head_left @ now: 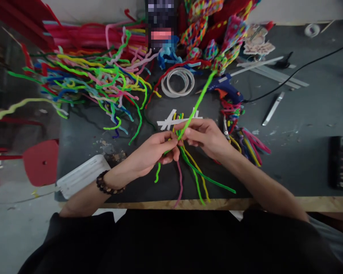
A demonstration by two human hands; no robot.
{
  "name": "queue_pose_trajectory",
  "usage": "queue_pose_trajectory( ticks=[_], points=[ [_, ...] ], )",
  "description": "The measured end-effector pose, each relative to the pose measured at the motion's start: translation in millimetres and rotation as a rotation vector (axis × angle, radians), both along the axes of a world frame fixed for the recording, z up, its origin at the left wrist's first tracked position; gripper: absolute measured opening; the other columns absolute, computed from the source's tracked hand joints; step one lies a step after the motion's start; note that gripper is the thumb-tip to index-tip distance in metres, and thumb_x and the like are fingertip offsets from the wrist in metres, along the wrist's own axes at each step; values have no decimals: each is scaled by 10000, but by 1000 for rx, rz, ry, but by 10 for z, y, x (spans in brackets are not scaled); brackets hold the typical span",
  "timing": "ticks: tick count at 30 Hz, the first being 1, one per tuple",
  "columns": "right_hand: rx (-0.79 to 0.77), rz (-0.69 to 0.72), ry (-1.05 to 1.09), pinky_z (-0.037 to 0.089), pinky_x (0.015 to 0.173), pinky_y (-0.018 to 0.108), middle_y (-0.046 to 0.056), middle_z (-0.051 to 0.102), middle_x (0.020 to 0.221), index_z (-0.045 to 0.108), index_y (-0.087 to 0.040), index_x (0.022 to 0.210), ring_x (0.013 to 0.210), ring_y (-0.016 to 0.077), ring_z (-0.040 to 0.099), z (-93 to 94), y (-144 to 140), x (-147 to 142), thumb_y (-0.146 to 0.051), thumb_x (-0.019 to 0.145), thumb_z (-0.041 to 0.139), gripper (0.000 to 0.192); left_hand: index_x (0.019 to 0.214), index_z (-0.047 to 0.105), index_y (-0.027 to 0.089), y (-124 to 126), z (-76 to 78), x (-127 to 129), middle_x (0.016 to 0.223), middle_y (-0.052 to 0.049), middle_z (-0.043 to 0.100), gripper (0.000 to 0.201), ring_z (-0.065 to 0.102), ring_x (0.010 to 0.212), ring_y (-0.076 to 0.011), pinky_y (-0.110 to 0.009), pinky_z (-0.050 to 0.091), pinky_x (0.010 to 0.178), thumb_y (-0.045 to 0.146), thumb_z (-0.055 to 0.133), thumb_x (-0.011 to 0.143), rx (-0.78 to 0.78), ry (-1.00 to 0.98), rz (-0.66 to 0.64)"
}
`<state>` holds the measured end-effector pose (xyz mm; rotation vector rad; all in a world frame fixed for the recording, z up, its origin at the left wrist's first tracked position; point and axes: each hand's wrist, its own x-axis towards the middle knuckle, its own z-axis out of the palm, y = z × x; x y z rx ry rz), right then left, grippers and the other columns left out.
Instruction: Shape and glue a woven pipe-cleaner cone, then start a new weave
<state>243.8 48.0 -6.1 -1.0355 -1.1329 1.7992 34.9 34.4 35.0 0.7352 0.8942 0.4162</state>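
Observation:
Both hands meet over the middle of the dark table, working on fuzzy pipe cleaners. My left hand, a beaded bracelet on its wrist, pinches a bright green pipe cleaner. Thumb and fingers of my right hand close on the same strand, which slants up to the right. Below the hands, a pink pipe cleaner, a yellow one and a darker green one fan toward the table's front edge. Strips of white tape lie over the strands' upper ends. Where the strands cross is hidden by my fingers.
A tangled heap of coloured pipe cleaners spreads at the left. White tape rolls, a blue glue gun with a black cord, and a utility knife lie beyond and right. A white tray sits left.

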Motion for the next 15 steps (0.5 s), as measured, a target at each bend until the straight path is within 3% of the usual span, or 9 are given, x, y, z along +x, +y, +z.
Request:
queue_pose_trajectory(
  ticks=[3,8,15],
  points=[
    [97,-30,-46,410,505,250,0,700,728,774,-216,906,595,106,571,-3,-68,-58,-550,849,837,345,1044,595,168,-18,-21,22,731,-34,664,180,479,527,-66,-187,310,487,345,568,1053,-55,17,-18],
    [272,-236,-219,497,567,291,-2,703,737,742,-243,874,613,136,635,-6,-53,-25,-592,855,813,357,993,611,145,-14,-93,25,746,-54,672,146,456,505,-53,-191,286,493,268,546,1036,-90,30,1],
    [251,-72,-131,492,600,291,10,714,816,746,-227,899,666,131,607,-82,-70,-54,-596,827,836,386,914,571,153,11,-181,8,704,-27,674,115,397,487,-36,-181,241,485,222,606,1000,64,7,15]
  ],
)
